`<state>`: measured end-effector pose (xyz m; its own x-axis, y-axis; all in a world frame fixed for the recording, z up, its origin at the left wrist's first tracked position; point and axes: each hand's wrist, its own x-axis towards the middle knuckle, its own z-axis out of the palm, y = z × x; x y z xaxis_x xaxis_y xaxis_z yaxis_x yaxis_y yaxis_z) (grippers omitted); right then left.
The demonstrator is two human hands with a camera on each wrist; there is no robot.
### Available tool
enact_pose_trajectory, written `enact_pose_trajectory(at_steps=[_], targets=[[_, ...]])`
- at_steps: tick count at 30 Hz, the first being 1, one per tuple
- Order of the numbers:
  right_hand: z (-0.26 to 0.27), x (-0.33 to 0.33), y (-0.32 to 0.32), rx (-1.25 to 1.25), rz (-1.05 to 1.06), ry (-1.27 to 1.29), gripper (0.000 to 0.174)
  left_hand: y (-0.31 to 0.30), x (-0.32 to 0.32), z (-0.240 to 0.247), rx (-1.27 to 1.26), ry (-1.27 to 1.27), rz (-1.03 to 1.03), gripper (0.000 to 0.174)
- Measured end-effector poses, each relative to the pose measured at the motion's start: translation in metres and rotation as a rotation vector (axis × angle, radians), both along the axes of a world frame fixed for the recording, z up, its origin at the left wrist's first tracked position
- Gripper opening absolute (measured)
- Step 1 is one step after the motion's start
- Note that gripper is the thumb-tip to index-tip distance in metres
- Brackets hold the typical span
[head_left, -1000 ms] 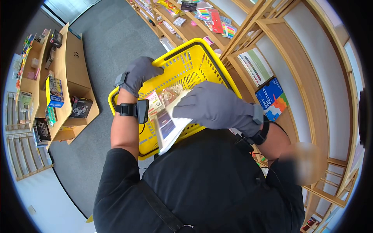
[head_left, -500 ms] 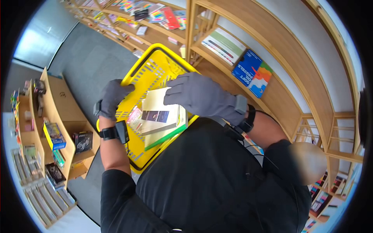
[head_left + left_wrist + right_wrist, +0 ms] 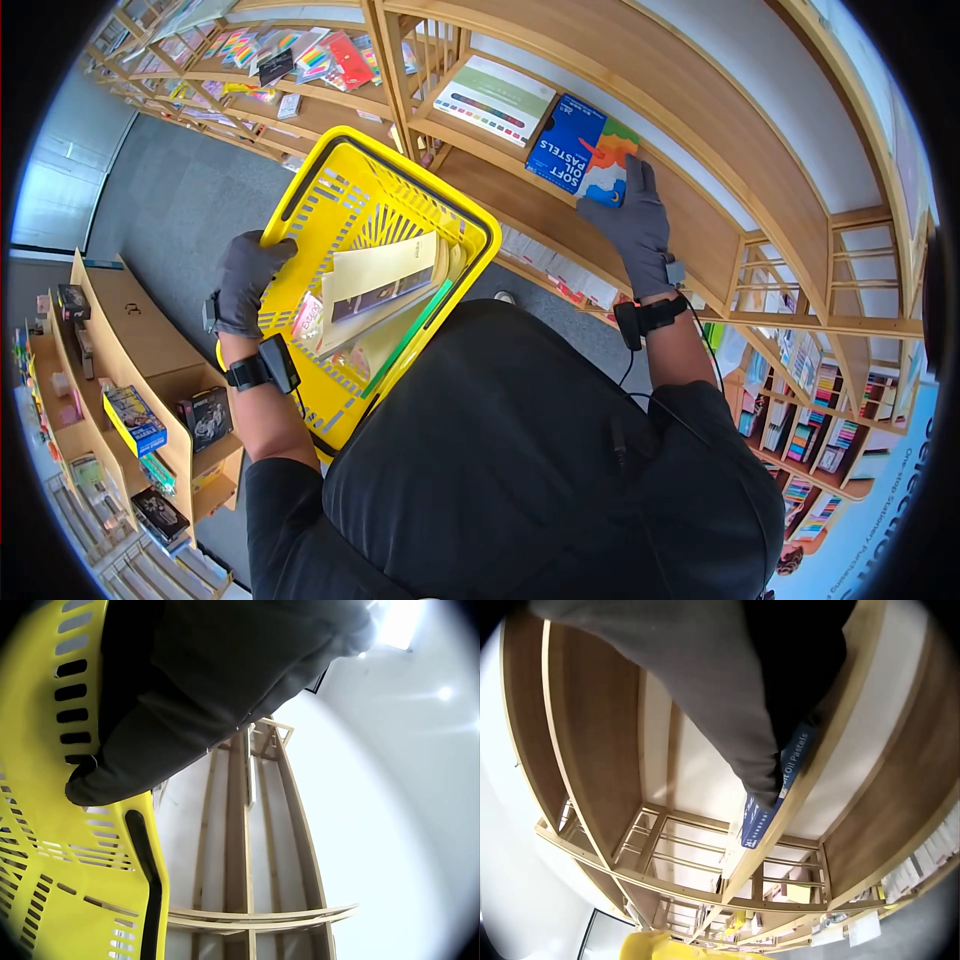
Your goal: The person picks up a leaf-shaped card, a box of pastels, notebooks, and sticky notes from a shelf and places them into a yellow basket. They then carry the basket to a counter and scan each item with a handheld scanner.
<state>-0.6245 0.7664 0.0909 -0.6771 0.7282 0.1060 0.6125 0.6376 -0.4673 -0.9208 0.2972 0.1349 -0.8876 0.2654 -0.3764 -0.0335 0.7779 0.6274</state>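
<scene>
Gripping the pastel box, right hand, fingers astride its end, left hand clasping basket.

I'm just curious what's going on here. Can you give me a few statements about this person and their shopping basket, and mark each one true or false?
The left hand grips the edge of the yellow basket. True.
The right hand is inside the basket. False: it touches the oil pastels box.
The oil pastels box is on a wooden shelf. True.
The basket is empty. False: a cream-coloured pad is among the things in it.
</scene>
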Motion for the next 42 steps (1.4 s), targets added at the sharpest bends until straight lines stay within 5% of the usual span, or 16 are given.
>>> enact_pose_trajectory(at_steps=[10,14,17,22,25,26,29,38,42], targets=[[-0.017,-0.037,-0.017,0.092,-0.061,0.025,0.108,0.008,0.009,0.008,-0.038,0.026,-0.003,0.042],[-0.035,-0.035,0.005,-0.114,-0.018,0.442,0.092,-0.003,0.011,0.003,-0.074,0.01,0.052,0.043],[-0.038,-0.032,0.023,-0.742,-0.273,0.944,0.073,-0.013,0.011,-0.003,-0.053,0.001,0.09,0.043],[-0.045,-0.008,0.038,-0.658,-0.085,0.713,0.062,-0.014,0.016,-0.001,-0.028,0.002,0.116,0.043],[-0.034,-0.016,0.045,-1.343,-0.511,1.266,0.051,-0.016,0.01,-0.006,-0.07,0.003,0.07,0.044],[-0.039,-0.013,0.049,-1.339,-0.516,1.27,0.051,-0.014,0.01,-0.005,-0.07,0.003,0.064,0.044],[-0.07,0.002,0.068,-1.588,-0.021,1.308,0.051,-0.01,0.011,-0.001,-0.091,0.002,0.051,0.044],[-0.048,-0.005,0.062,-1.666,-0.305,1.389,0.068,-0.004,0.008,-0.009,-0.039,-0.009,0.028,0.043],[-0.023,-0.012,0.06,-1.766,-0.414,1.217,0.045,0.004,0.009,-0.002,-0.083,-0.001,0.001,0.043]])
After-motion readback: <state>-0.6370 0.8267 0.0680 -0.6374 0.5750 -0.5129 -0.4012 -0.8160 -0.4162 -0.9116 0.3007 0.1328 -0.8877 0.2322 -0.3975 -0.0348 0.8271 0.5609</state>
